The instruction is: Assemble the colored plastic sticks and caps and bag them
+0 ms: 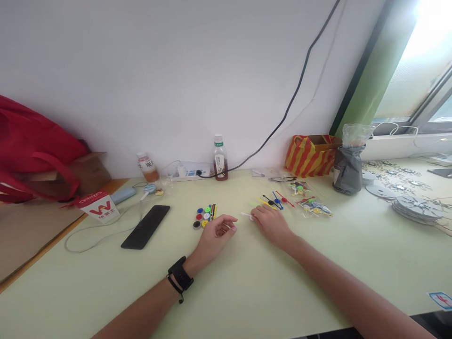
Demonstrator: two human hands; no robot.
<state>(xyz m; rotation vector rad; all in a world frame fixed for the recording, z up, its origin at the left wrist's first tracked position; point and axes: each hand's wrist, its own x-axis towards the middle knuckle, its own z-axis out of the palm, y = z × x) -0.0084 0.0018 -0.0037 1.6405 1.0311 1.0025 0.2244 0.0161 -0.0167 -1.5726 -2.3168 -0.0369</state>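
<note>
My left hand (216, 234) rests on the table with its fingers loosely curved and the thumb apart, holding nothing. Just beyond it lie small round plastic discs (199, 217) in several colours and a few thin coloured arrow strips (213, 212). A white plastic arrow spinner (246, 214) lies at the fingertips of my right hand (271, 225), which is closed on it; part of the piece is hidden under the fingers. Right behind that hand are arrow spinners with round hubs, among them a blue one (277, 201) and a red one (284, 200).
Clear bags of coloured pieces (314, 206) lie to the right, near stacked grey discs (416, 208). A black phone (145, 227) and a paper box (100, 207) are at left. A drink bottle (221, 160), a power strip (192, 172) and a striped bag (310, 155) stand along the wall.
</note>
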